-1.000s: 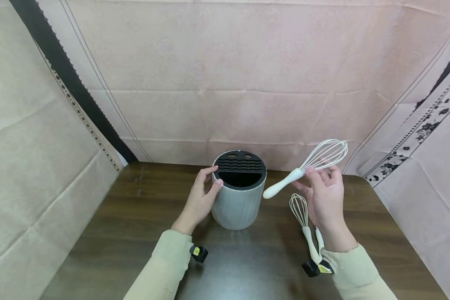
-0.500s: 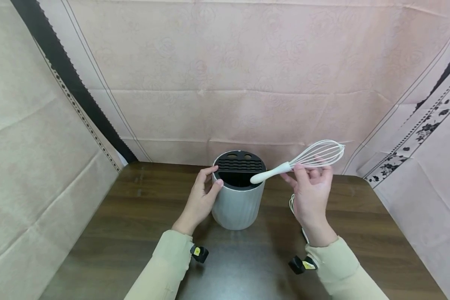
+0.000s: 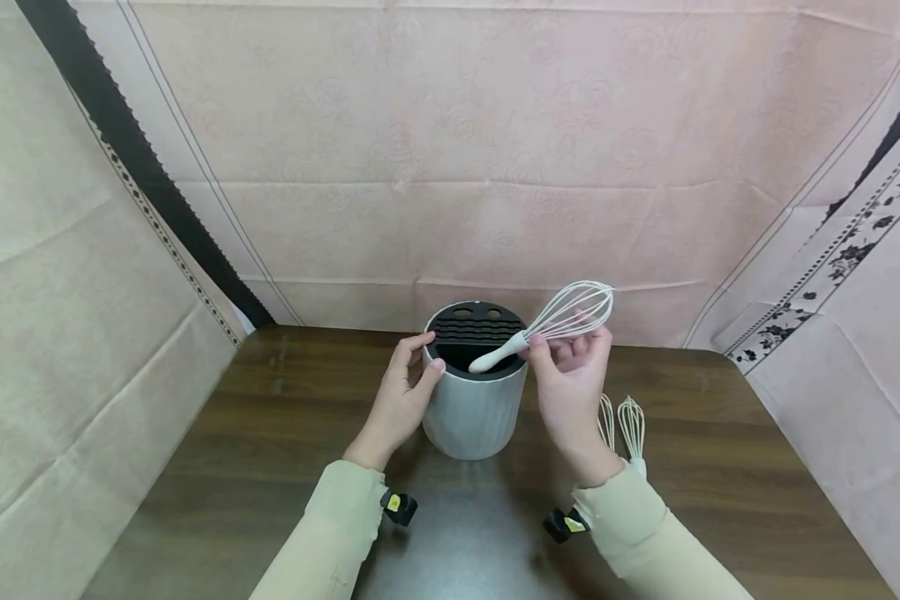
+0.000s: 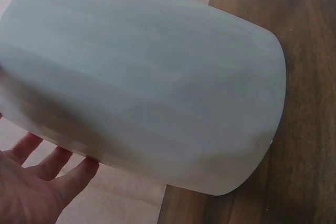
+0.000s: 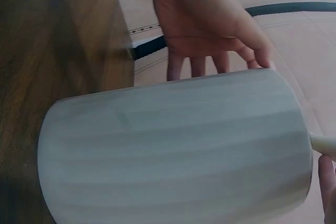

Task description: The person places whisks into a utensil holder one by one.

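Observation:
A grey ribbed utensil holder (image 3: 471, 421) with a black slotted lid stands upright on the table. My left hand (image 3: 396, 392) grips its left side, thumb and fingers at the rim; the right wrist view shows those fingers (image 5: 197, 65) passing behind the grey wall. My right hand (image 3: 572, 400) pinches a white whisk (image 3: 498, 353) near where handle and wires meet. The whisk slants, wires up to the right, its handle end over the lid's large opening. How deep that end sits is hard to tell. In the right wrist view the whisk handle (image 5: 323, 142) shows beside the rim.
Two smaller whisks (image 3: 632, 425) lie on the wooden table (image 3: 285, 467) to the right, partly covered by my right hand and sleeve. Pale cloth (image 3: 450, 150) hangs behind the table and at both sides.
My right hand has carried the whisk leftward, from beside the holder to over its opening, and the handle now tilts further down. My left hand stays in place on the holder.

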The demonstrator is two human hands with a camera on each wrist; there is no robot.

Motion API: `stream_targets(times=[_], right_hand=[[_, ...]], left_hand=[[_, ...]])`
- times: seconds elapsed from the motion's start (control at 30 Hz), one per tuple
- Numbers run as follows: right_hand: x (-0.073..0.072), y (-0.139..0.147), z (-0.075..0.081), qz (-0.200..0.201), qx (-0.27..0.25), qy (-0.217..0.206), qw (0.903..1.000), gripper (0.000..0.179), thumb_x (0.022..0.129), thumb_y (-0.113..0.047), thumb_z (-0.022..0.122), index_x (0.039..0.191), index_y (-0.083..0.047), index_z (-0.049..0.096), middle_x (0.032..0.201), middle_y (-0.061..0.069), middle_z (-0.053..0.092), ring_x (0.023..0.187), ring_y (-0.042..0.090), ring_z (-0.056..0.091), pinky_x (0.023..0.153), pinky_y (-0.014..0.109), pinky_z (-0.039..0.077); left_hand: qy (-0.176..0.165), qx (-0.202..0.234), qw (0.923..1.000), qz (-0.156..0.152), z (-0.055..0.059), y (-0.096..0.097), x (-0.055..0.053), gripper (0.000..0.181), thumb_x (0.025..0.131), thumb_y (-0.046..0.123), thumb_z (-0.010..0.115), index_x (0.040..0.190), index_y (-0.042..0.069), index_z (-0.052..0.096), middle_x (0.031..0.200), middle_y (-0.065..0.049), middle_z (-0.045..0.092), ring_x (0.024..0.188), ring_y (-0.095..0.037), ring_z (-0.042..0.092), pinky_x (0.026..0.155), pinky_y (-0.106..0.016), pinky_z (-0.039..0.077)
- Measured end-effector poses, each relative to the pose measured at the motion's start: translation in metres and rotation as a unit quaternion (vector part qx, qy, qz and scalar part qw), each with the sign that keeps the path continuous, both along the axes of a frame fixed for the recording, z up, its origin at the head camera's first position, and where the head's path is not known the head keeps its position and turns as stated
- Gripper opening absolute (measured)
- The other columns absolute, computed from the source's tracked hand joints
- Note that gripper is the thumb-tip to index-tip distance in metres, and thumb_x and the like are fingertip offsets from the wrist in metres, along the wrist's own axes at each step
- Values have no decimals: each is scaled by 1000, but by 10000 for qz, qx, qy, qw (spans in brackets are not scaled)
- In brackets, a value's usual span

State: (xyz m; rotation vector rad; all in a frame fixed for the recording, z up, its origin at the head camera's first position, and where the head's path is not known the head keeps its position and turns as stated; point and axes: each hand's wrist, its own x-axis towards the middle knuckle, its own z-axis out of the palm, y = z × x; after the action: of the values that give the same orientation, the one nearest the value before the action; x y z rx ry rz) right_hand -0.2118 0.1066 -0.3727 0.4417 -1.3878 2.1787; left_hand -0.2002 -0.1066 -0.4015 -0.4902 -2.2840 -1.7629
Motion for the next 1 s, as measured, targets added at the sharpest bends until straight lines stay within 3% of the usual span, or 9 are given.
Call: stream_targets(times=[0.07, 0.3, 0.47, 0.7, 0.93, 1.0], right_hand=[[0, -3, -2, -10, 150, 104, 9998, 63, 87, 8, 64, 135, -2, 25, 118, 33, 44, 93, 29, 58, 75, 36, 57], [-1, -9, -7, -323, 749, 138, 9966, 65, 85, 4, 68, 135, -5, 27, 115, 24, 51, 95, 27, 58, 72, 28, 56], [-1, -11, -6, -421, 923, 82, 9948, 68, 83, 8, 68, 135, -11, 29, 115, 22, 51, 95, 26, 59, 72, 28, 57], [14, -16, 12, -430, 1373, -145, 9895, 77, 83, 8, 66, 143, -7, 20, 123, 30, 48, 101, 39, 55, 76, 28, 56], [20, -20, 19, -353, 1560, -217, 9869, 82, 83, 8, 66, 146, -7, 16, 127, 27, 47, 108, 47, 51, 78, 28, 55], [21, -19, 19, -335, 1618, -251, 9859, 83, 83, 8, 66, 146, -6, 15, 127, 26, 46, 108, 45, 52, 79, 29, 55]], left_hand=[[4, 49, 10000, -18, -2, -1, -1, 44, 101, 21, 51, 142, 9, 39, 145, -12, 35, 132, -32, 39, 107, -51, 34], [55, 108, 9999, 18, -30, -4, -20, 45, 101, 30, 51, 143, 21, 39, 147, -5, 34, 133, -29, 38, 108, -50, 34], [91, 42, 9999, 36, -35, -5, -22, 44, 100, 38, 52, 141, 30, 38, 146, 0, 35, 132, -26, 39, 107, -49, 35], [118, 53, 9999, 21, -34, -6, -21, 45, 100, 38, 52, 141, 28, 39, 146, -1, 35, 132, -27, 39, 107, -49, 35], [-2, 52, 10000, -51, -2, -2, 1, 45, 101, 21, 51, 143, 10, 38, 146, -12, 35, 132, -32, 39, 107, -51, 34], [38, 36, 10000, -48, 0, -2, 2, 45, 101, 22, 51, 142, 9, 38, 145, -12, 35, 131, -33, 40, 107, -51, 34]])
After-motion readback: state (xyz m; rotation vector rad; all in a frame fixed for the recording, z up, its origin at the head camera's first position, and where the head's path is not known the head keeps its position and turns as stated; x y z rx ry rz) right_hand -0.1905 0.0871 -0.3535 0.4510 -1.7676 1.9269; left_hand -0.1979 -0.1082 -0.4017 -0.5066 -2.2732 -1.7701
